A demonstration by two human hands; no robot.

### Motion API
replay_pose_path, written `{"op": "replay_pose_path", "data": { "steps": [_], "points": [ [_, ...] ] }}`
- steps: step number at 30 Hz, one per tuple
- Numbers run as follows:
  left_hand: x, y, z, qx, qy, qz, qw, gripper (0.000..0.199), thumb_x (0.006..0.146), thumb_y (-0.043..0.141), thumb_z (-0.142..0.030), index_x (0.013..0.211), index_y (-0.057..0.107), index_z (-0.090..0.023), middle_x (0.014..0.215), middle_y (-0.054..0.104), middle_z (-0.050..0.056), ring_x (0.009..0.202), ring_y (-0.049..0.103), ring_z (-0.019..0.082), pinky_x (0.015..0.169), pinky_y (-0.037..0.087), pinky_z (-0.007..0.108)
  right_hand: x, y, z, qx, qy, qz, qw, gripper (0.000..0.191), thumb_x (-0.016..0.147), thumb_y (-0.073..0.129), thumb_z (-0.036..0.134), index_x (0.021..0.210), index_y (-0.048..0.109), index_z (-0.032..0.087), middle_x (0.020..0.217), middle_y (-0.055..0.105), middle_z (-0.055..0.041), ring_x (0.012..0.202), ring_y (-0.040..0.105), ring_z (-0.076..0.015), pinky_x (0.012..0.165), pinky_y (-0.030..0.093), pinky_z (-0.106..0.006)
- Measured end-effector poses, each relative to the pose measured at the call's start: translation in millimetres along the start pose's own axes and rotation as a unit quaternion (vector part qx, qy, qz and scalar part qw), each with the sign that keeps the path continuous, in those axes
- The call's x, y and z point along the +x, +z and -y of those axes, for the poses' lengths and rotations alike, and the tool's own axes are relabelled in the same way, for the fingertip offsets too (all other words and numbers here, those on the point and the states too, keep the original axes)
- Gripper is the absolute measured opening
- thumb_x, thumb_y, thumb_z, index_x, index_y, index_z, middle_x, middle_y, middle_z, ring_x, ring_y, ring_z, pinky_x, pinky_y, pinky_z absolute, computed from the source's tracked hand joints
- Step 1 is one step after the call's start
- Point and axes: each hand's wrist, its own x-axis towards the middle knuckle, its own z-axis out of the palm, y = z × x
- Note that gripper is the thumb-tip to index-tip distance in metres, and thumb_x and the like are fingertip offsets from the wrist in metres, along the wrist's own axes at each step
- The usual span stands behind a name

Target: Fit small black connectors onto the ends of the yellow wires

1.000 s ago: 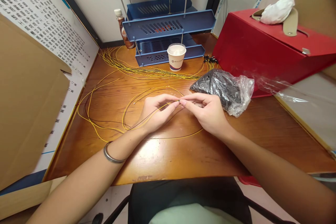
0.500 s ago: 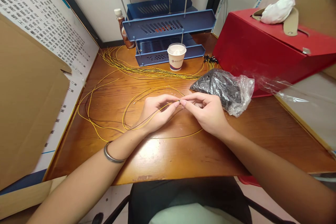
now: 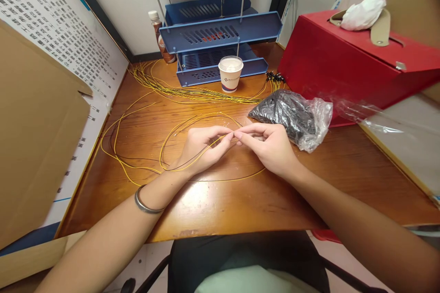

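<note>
My left hand pinches thin yellow and black wires between thumb and forefinger, above the middle of the wooden table. My right hand meets it fingertip to fingertip, closed in a pinch of its own. Whatever lies between the right fingertips is too small and covered to make out. From the left hand the wires run back over the wrist and lie in loose loops around it. Behind the right hand rests a clear plastic bag full of small black pieces.
A bundle of yellow and black wires stretches across the back, with black connectors at its right end. A paper cup stands before a blue rack, a bottle beside it. Right is a red box; cardboard stands left.
Both hands stay almost in place, fingertips still together. The right fingers have shifted very slightly, and the whole view has moved a little.
</note>
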Motion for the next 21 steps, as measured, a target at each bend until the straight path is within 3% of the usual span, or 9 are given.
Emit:
{"op": "replay_pose_path", "data": {
  "steps": [11, 21],
  "points": [
    [-0.5, -0.8, 4.8, 0.038, 0.039, 0.004, 0.998, 0.017, 0.091, 0.067, -0.024, 0.087, 0.081, -0.016, 0.08, 0.082, 0.006, 0.06, 0.074, 0.013, 0.06, 0.054, 0.019, 0.6, 0.1, 0.9, -0.006, 0.006, 0.005, 1.0, 0.013, 0.074, 0.082, 0.028, 0.078, 0.08, 0.016, 0.077, 0.081, -0.0067, 0.069, 0.075, -0.0186, 0.069, 0.06, -0.029],
    [0.2, 0.3, -0.9, 0.001, -0.006, 0.007, 1.0, 0.018, 0.091, 0.067, -0.024, 0.085, 0.082, -0.018, 0.077, 0.082, 0.003, 0.058, 0.071, 0.011, 0.057, 0.052, 0.018, 0.2, -0.8, -0.7, -0.011, 0.0, 0.005, 1.0, 0.014, 0.074, 0.082, 0.029, 0.08, 0.08, 0.016, 0.076, 0.08, -0.0066, 0.069, 0.076, -0.0192, 0.068, 0.061, -0.03]
  ]
}}
